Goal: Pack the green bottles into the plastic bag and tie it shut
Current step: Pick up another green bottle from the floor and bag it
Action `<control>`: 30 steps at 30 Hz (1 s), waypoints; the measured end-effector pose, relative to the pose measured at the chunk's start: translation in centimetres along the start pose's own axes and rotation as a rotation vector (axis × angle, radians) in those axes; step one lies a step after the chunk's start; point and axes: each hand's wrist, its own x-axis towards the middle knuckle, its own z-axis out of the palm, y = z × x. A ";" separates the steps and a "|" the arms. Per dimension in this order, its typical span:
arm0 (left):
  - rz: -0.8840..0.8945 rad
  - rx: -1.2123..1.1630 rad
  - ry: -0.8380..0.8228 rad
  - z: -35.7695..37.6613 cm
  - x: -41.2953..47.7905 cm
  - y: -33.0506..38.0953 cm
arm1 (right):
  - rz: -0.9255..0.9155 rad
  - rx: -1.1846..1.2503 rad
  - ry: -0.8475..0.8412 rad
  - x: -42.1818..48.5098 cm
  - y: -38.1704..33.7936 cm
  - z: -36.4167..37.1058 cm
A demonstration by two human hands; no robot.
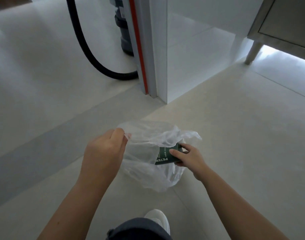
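Observation:
A clear plastic bag [148, 170] hangs above the floor in the lower middle of the view. My left hand [105, 149] pinches the bag's upper left rim and holds its mouth apart. My right hand [188, 157] grips a green bottle [165, 155] with white lettering, lying sideways at the bag's mouth. The bottle's left end is behind the plastic film. I cannot tell whether other bottles are inside the bag.
The floor [235, 135] is pale tile. A white wall corner with a grey and red door frame [148, 66] stands ahead. A black vacuum hose [89, 49] curves at the left. A steel cabinet leg [252, 52] is at the right. My shoe [157, 219] is below.

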 end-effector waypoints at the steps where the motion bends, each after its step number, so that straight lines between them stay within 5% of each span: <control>1: -0.001 -0.015 -0.004 0.0 0.0 0.0 | 0.017 0.002 -0.006 0.3 0.0 0.3; 18: -0.169 -0.245 -0.130 0.3 -1.3 2.8 | -0.107 -0.388 0.095 -3.3 2.0 -1.9; 24: -0.443 -0.511 -0.136 1.4 -2.4 5.4 | -0.365 -0.639 0.278 -6.9 2.2 -4.2; 30: -0.511 -0.700 -0.071 1.2 -1.2 8.0 | -0.623 -0.869 0.436 -10.1 -0.6 -5.7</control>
